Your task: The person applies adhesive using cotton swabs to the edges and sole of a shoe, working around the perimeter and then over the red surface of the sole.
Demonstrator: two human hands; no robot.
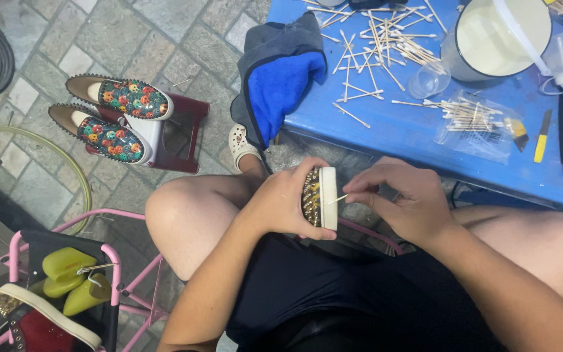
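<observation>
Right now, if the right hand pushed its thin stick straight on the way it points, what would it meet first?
Almost at once, the white rubber sole edge of the gold-studded shoe held in the left hand; the right hand stick's tip looks to be touching it, though depth is unclear.

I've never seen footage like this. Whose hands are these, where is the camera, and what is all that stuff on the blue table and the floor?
There is no machine here. The single picture comes from a camera worn on a seated person's head, looking down at their own lap and bare hands.

The left hand grips a studded shoe with a pale sole, turned on its side. The right hand pinches a thin cotton swab, its tip touching the sole.

Ahead is a blue table. On it lie many loose swabs, a clear bag of swabs, a white bucket, a small clear cup and a blue cloth hanging over the edge.

On the stone floor, a small stool carries a pair of colourful patterned shoes. A pink rack sits lower left.
</observation>
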